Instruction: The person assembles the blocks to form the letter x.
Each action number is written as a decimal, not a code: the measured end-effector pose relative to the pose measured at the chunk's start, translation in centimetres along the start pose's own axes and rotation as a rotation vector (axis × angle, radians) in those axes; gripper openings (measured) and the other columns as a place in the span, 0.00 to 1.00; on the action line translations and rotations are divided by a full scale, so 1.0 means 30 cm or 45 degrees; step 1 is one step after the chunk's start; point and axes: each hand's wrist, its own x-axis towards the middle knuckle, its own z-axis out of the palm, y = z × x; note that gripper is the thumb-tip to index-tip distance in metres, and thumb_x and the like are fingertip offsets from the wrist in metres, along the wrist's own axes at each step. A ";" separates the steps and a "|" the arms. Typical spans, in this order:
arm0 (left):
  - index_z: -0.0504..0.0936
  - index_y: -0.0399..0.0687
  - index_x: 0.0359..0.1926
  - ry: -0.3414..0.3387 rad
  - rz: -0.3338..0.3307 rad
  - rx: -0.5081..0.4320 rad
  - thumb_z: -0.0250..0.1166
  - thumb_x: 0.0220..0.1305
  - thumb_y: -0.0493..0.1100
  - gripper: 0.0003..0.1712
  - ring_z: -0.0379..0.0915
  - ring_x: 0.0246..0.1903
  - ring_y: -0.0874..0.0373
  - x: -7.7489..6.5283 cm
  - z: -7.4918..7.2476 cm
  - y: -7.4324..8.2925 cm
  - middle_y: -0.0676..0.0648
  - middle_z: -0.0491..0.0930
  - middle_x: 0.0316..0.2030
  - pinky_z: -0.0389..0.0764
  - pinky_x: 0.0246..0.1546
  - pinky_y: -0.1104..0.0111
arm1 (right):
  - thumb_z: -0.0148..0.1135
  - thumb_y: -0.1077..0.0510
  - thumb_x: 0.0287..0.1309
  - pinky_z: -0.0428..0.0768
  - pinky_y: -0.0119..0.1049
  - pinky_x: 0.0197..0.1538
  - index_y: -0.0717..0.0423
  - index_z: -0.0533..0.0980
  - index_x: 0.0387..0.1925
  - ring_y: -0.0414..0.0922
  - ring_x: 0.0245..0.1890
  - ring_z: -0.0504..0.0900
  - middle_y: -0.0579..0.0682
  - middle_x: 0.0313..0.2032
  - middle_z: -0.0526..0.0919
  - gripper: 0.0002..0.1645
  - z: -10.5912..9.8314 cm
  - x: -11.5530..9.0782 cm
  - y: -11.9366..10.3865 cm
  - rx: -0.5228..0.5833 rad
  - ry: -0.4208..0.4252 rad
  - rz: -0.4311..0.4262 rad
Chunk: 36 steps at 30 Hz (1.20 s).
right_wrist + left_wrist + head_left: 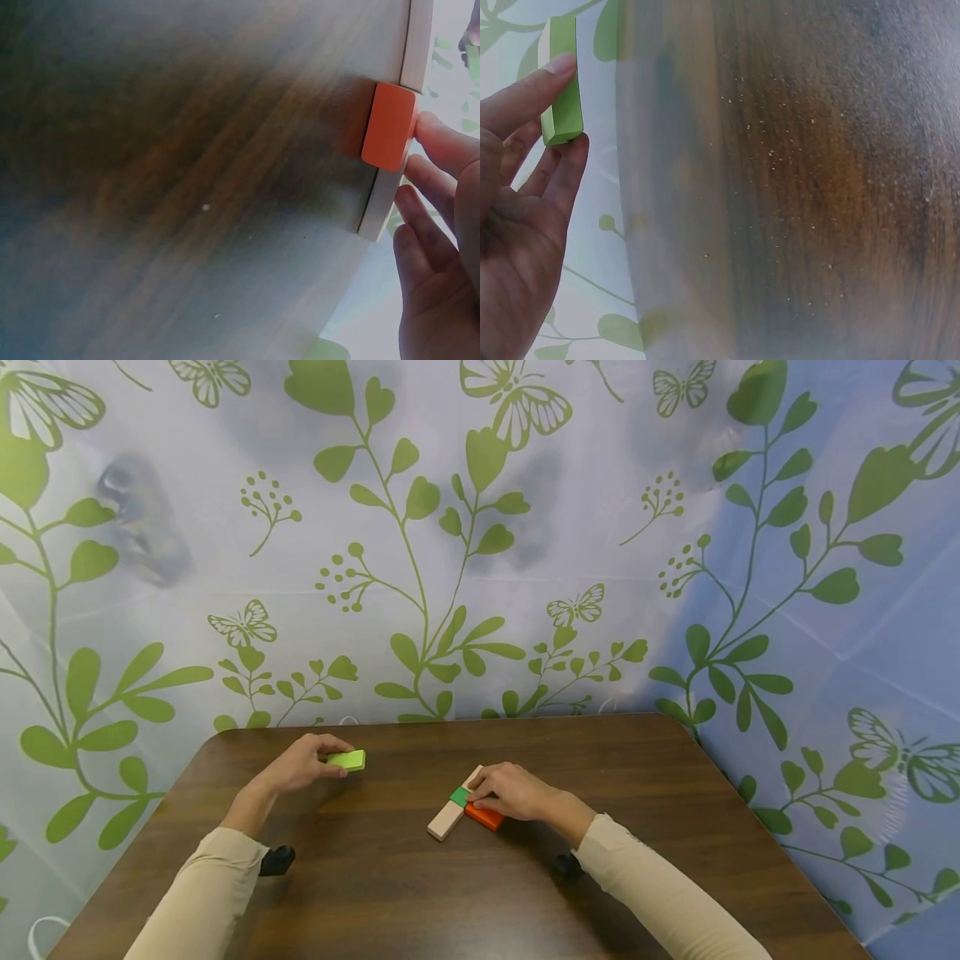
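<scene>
My left hand (303, 763) pinches a light green rectangular block (347, 760) between thumb and fingertips, near the table's far left. In the left wrist view, the thumb lies across one face of that block (566, 86) and fingertips meet its lower end. My right hand (513, 791) rests over a group of blocks, its fingers loosely bent. They are a darker green block (459, 796), a pale wooden block (446, 820), a second, partly covered pale block (473, 776) and an orange block (484, 816). In the right wrist view, thumb and fingertips lie along the blocks' upper edges beside the orange block (390, 126).
The blocks lie on a dark brown wooden table (360, 893). Behind it hangs a pale curtain (442, 568) with green leaves and butterflies. Black wrist-camera parts show below the left wrist (277, 860) and below the right wrist (567, 866).
</scene>
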 end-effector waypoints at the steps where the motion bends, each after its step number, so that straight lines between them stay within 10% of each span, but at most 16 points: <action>1: 0.85 0.34 0.54 -0.003 -0.005 -0.003 0.76 0.61 0.37 0.21 0.76 0.42 0.50 0.001 -0.001 0.002 0.40 0.85 0.47 0.78 0.42 0.61 | 0.67 0.57 0.70 0.80 0.40 0.58 0.54 0.87 0.53 0.46 0.54 0.84 0.50 0.54 0.85 0.13 0.000 0.000 0.000 0.001 0.001 0.000; 36: 0.85 0.37 0.56 -0.050 -0.027 0.002 0.75 0.62 0.36 0.21 0.77 0.49 0.43 0.029 -0.003 0.077 0.38 0.82 0.52 0.79 0.46 0.54 | 0.68 0.59 0.69 0.80 0.43 0.58 0.55 0.88 0.52 0.48 0.54 0.84 0.52 0.54 0.86 0.13 -0.004 0.002 -0.002 -0.010 0.002 -0.035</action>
